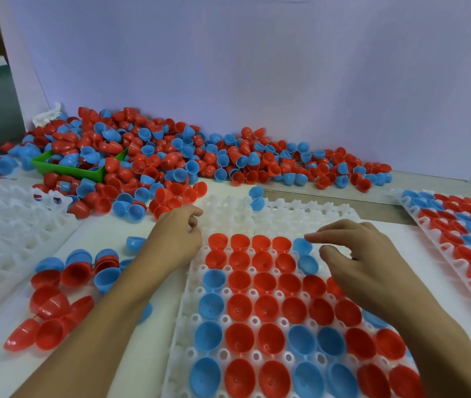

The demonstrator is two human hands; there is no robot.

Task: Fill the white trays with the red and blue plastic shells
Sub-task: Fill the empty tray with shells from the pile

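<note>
over the half-filled tray (257,222), right hand (352,254) spreads relaxed fingers beside a blue shell (303,245) it seats; left hand (176,239), loosely curled and holding nothing, steadies the tray's edge.

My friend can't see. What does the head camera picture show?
Two hands, left hand and right hand, hover over a white tray partly filled with red and blue shells, its far rows unfilled. A big shell pile lies behind by the wall, around a green bin.
</note>
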